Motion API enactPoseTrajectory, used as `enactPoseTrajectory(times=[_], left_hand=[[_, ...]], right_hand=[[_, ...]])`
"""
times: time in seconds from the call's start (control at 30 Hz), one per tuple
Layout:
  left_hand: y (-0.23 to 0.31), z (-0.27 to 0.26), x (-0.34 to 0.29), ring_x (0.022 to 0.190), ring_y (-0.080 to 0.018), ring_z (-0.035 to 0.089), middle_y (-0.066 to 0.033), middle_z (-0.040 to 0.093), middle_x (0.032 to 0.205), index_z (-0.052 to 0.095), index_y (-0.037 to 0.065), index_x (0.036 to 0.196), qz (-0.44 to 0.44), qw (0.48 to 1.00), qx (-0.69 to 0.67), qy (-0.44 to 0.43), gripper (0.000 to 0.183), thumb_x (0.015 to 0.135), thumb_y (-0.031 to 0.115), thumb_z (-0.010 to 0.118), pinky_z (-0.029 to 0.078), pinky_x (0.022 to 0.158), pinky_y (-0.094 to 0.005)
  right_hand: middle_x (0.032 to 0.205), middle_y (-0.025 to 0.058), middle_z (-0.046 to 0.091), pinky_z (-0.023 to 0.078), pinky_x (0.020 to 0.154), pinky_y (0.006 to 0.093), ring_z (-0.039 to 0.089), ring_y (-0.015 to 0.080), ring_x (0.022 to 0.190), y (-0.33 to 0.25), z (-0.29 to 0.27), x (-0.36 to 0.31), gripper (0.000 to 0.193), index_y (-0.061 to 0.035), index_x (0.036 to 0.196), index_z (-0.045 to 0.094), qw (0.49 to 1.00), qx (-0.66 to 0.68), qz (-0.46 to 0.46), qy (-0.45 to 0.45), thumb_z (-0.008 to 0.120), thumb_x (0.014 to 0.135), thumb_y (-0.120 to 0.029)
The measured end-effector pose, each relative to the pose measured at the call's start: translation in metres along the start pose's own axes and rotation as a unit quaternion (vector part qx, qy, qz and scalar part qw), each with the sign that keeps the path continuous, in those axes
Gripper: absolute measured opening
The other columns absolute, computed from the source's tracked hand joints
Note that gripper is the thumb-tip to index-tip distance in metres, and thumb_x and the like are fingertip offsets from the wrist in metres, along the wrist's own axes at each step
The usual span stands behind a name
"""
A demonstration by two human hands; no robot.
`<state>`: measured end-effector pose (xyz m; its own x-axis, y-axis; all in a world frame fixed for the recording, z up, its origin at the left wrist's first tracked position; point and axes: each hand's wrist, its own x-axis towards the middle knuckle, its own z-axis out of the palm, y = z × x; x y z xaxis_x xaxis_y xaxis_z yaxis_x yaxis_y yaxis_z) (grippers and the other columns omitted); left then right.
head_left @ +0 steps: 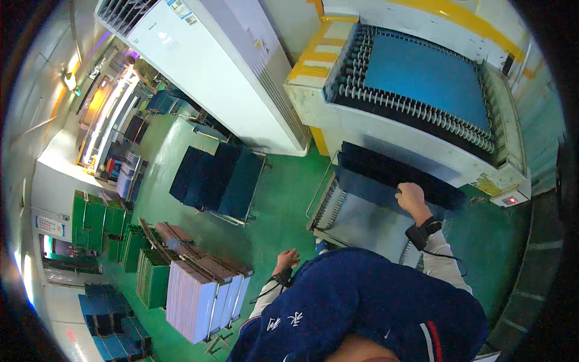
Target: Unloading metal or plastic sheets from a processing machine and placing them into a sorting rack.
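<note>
Dark panel in a metal rack, held at its top edge.
The right hand has its fingers closed on that edge. More dark panels lean just behind it. The left hand hangs near the dark blue shirt, fingers half curled, holding nothing that I can see. Past the rack, a blue board lies on the rollers of a big white machine.

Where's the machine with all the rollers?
In the head view, the machine is at the upper right, just beyond the rack of dark boards by the right hand.
</note>
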<state>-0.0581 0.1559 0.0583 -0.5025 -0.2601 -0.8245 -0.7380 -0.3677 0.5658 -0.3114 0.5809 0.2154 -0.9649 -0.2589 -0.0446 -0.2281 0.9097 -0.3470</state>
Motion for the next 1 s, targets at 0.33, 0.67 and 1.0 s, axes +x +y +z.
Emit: enactPoseTrajectory(times=[0.33, 0.67, 1.0], left_hand=[[-0.018, -0.037, 0.042, 0.063, -0.0208, 0.062, -0.0118, 0.061, 0.088, 0.049, 0.000, 0.111, 0.019, 0.999, -0.017, -0.022, 0.039, 0.082, 0.023, 0.058, 0.049, 0.044, -0.0277], [0.008, -0.027, 0.044, 0.070, -0.0240, 0.064, -0.0139, 0.061, 0.097, 0.048, 0.002, 0.115, -0.038, 0.999, 0.015, -0.017, 0.041, 0.082, 0.024, 0.058, 0.052, 0.049, -0.0295], [0.033, -0.015, 0.074, 0.070, -0.0272, 0.063, -0.0179, 0.060, 0.099, 0.046, -0.002, 0.117, -0.020, 0.996, 0.060, -0.060, 0.044, 0.084, 0.024, 0.056, 0.048, 0.046, -0.0296]], right_hand=[[0.069, 0.0147, 0.058, 0.042, 0.062, 0.0455, 0.056, 0.0342, 0.070, -0.011, -0.015, -0.008, 0.016, -0.0054, 0.074, 0.058, 0.998, -0.014, -0.016, 0.055, 0.063, 0.069, -0.020], [0.071, 0.0156, 0.059, 0.044, 0.062, 0.0432, 0.057, 0.0344, 0.071, -0.065, -0.153, -0.021, 0.019, -0.0068, 0.081, 0.062, 0.993, -0.028, -0.022, 0.117, 0.063, 0.071, -0.022], [0.071, 0.0035, 0.058, 0.041, 0.064, 0.0281, 0.054, 0.0132, 0.070, -0.004, -0.213, -0.061, 0.014, -0.0007, 0.083, 0.063, 0.820, 0.469, 0.122, 0.303, 0.063, 0.073, -0.010]])
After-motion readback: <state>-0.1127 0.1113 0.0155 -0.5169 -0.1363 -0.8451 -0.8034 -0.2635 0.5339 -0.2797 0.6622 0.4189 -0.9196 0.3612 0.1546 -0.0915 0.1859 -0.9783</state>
